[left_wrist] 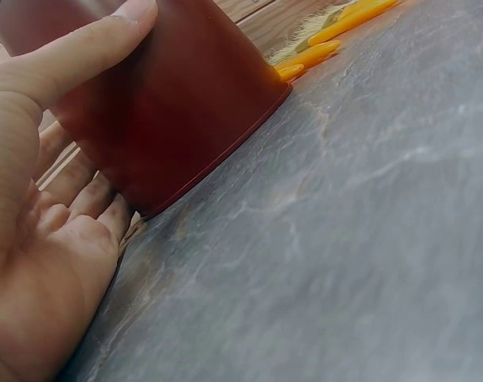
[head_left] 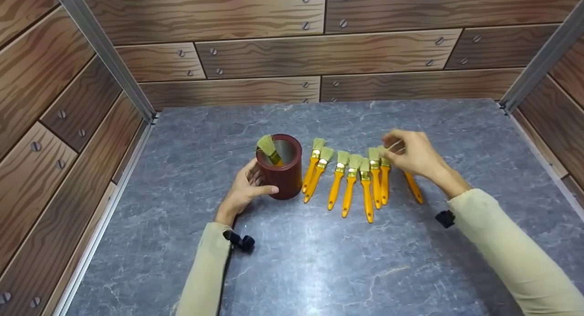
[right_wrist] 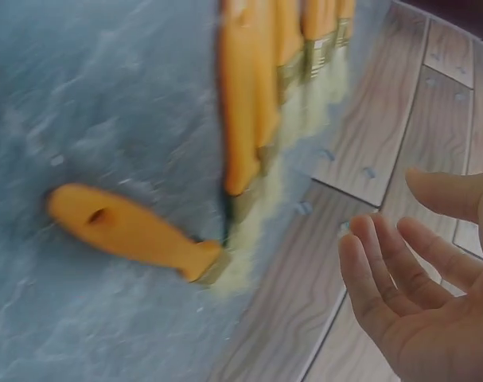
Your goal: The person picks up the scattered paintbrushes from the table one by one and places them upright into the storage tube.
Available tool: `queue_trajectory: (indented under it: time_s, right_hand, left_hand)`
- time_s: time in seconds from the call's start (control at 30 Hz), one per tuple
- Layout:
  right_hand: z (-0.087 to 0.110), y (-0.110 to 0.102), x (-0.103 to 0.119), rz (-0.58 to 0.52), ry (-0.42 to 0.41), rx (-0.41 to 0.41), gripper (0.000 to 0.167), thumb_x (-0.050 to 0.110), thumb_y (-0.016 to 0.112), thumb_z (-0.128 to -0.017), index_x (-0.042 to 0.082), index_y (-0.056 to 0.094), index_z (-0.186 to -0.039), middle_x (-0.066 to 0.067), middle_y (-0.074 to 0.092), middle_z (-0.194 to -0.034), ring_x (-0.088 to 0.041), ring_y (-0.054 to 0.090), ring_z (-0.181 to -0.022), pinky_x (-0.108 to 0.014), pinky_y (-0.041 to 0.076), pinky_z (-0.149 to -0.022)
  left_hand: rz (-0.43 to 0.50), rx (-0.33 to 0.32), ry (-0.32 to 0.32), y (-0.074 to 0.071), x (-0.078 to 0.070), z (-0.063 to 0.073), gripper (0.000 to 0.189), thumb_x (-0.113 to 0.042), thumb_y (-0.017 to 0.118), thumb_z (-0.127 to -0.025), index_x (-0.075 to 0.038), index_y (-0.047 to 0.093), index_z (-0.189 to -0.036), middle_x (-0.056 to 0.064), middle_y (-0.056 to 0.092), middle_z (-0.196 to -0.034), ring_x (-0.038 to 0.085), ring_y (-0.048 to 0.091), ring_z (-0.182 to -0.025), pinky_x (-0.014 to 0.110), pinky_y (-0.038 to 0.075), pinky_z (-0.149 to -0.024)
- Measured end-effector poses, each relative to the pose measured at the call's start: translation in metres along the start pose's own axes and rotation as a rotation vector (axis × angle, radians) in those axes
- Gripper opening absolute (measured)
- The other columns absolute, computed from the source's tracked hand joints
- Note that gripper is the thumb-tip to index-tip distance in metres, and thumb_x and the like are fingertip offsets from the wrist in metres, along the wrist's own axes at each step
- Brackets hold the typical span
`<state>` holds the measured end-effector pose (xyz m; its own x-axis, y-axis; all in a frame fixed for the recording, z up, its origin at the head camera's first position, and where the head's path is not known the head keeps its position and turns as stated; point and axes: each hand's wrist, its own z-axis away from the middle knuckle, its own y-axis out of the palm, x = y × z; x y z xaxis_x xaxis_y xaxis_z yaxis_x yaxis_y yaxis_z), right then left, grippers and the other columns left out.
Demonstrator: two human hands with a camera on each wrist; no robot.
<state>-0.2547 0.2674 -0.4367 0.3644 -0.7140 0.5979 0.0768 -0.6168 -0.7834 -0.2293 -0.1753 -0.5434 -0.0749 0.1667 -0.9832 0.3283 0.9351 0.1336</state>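
A dark red can stands on the grey table, with one paintbrush leaning inside it, bristles up. My left hand holds the can from its left side, the thumb across its front, as the left wrist view also shows. To the right of the can lies a row of several paintbrushes with orange handles and pale bristles. Over the right end of this row hovers my right hand, holding nothing, fingers loosely bent. Beneath it lies a separate paintbrush, whose bristle end is hidden by the hand in the head view.
Wood-patterned panels rise behind the grey marbled table and along both sides. Metal posts stand at the back corners. Black wrist cameras sit at both cuffs.
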Motion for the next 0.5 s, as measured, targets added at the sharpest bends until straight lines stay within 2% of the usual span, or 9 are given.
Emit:
queue_trajectory:
  time_s: [0.3,0.5]
  right_hand:
    - [0.009,0.001,-0.030,0.060,0.076,0.049,0.034,0.010,0.082,-0.093,-0.010,0.071,-0.118,-0.028,0.076,-0.106,-0.044,0.076,-0.094,-0.055,0.067,-0.082]
    - [0.017,0.000,-0.049,0.119,0.124,0.088,0.027,0.013,0.084,-0.091,-0.005,0.073,-0.108,-0.022,0.077,-0.099,-0.035,0.075,-0.086,-0.047,0.066,-0.075]
  left_hand:
    - [0.024,-0.004,0.001,0.001,0.000,0.000,0.106,-0.003,0.096,-0.077,-0.008,0.038,-0.165,0.014,0.049,-0.164,0.027,0.042,-0.156,0.035,0.036,-0.130]
    - [0.026,-0.013,-0.007,0.001,0.000,0.000,0.107,-0.001,0.095,-0.078,-0.007,0.036,-0.166,0.015,0.046,-0.166,0.028,0.041,-0.157,0.035,0.034,-0.131]
